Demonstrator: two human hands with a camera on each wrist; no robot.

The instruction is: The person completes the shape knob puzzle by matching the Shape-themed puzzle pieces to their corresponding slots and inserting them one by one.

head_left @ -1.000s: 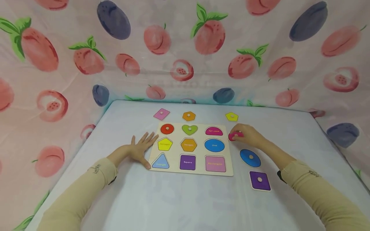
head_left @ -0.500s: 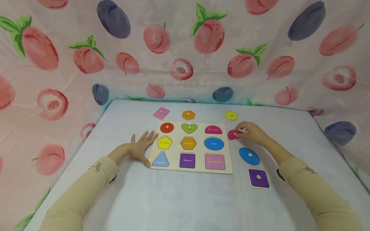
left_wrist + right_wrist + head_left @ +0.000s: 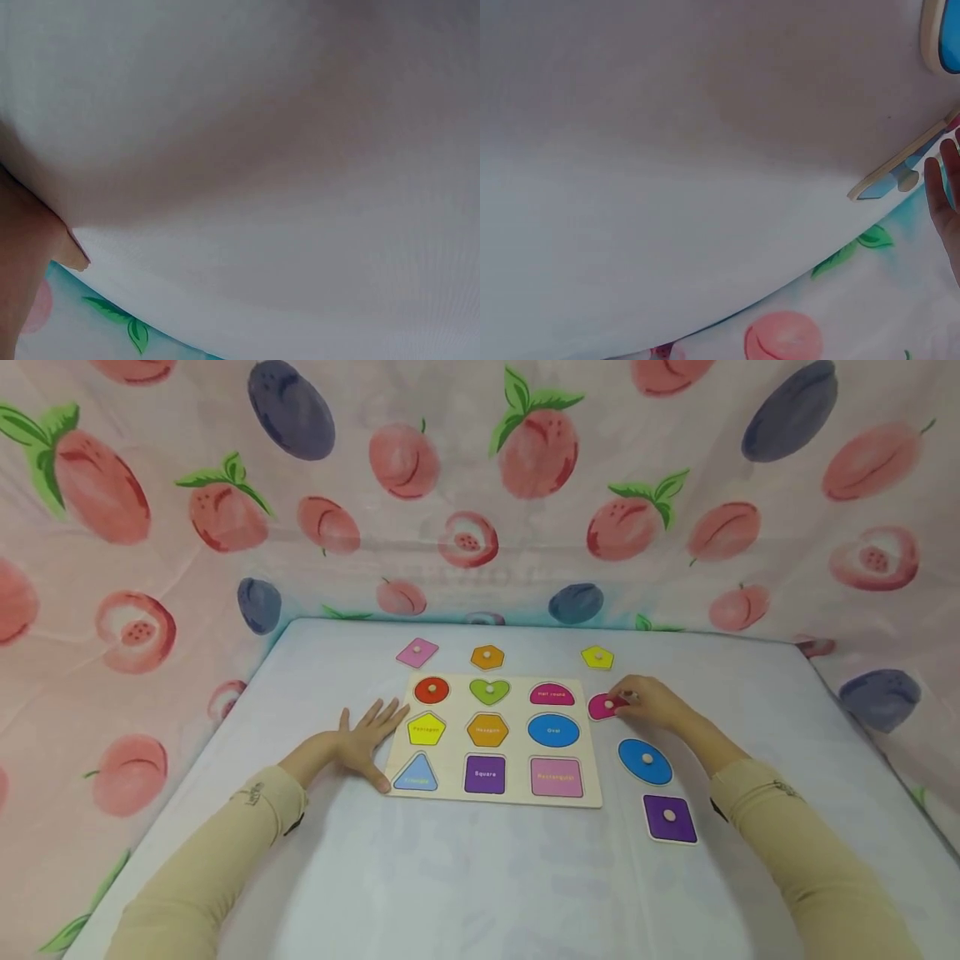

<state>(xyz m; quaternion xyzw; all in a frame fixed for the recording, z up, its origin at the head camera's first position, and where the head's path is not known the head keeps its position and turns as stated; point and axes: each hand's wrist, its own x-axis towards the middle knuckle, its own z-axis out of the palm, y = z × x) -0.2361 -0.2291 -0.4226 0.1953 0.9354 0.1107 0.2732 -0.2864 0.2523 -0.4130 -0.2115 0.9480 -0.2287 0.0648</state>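
Observation:
The cream shape-puzzle board [image 3: 517,752] lies flat in the head view. My left hand [image 3: 360,745] spreads its fingers over the board's left edge, thumb at the near corner; its fingers are mostly out of the left wrist view. At the board's right side my right hand [image 3: 651,703] pinches at the knob of a magenta half-round puzzle piece [image 3: 602,707], its thumb and index bent round it. A light-blue piece with a wooden knob [image 3: 881,184] shows by the right fingers in the right wrist view; from the head it is mostly hidden behind the hand.
A blue oval [image 3: 645,762] and a purple square [image 3: 670,820] lie right of the board. Behind it lie a pink rectangle [image 3: 416,652], an orange hexagon [image 3: 487,657] and a yellow pentagon [image 3: 597,657]. A red circle [image 3: 432,691] and green heart [image 3: 489,692] sit in their slots.
My right fingers have drawn back slightly to the right, so more of the half-round piece shows. My left hand keeps its place; the view has shifted slightly.

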